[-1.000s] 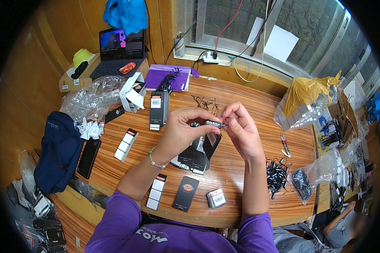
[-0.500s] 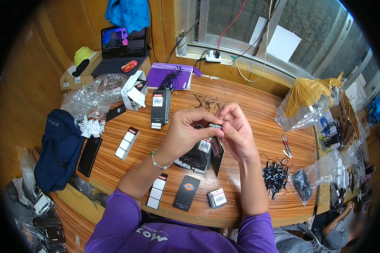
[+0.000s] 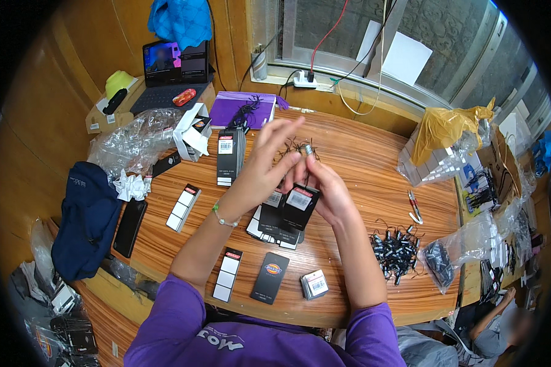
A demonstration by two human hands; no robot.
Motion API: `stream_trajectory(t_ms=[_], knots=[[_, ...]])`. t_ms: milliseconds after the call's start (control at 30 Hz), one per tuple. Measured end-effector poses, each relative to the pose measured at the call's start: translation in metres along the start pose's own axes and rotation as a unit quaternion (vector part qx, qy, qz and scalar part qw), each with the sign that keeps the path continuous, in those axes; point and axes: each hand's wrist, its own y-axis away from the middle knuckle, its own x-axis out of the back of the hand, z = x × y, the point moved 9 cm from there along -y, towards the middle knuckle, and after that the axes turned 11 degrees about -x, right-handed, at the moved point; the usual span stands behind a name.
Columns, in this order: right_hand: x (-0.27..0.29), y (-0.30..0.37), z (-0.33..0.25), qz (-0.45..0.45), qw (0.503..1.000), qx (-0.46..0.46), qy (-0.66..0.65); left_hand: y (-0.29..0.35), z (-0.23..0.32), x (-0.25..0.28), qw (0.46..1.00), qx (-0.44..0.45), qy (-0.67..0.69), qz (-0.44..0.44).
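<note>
Over the middle of the table, my right hand pinches a small dark, shiny string seal between thumb and fingers. Below those fingers hangs a black hang tag with a white barcode sticker; its string is too fine to make out. My left hand is beside it, fingers stretched out, its thumb close to the right fingertips. Under the hands lies a spread pile of black hang tags. Loose black strings lie just beyond. To the right of my right forearm is a heap of black string seals.
Stacked tags, a white-panelled strip, another such strip, a dark grey tag and small white stickers surround the hands. Pliers and a plastic bag lie right. A phone lies left.
My left hand has let go of the small seal, and its fingers have straightened upward. The hang tag has swung round so its stickered face shows below my right hand.
</note>
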Motion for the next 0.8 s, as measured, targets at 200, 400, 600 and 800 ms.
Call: stream_trajectory(t_ms=[200,400,600,800], knots=[[0.022,0.007,-0.026,0.035,0.978,0.136,-0.152,0.02,-0.012,-0.035,0.985,0.127,0.111,-0.031],[0.029,0.016,-0.042,0.093,0.971,0.186,-0.121,0.035,-0.032,-0.057,0.949,0.177,0.258,-0.025],[0.068,0.011,-0.038,0.116,0.965,0.202,-0.124,0.075,-0.071,-0.057,0.931,0.256,0.24,-0.097],[0.083,-0.017,-0.041,0.184,0.972,0.146,-0.025,0.102,-0.089,-0.03,0.935,0.29,0.196,-0.059]])
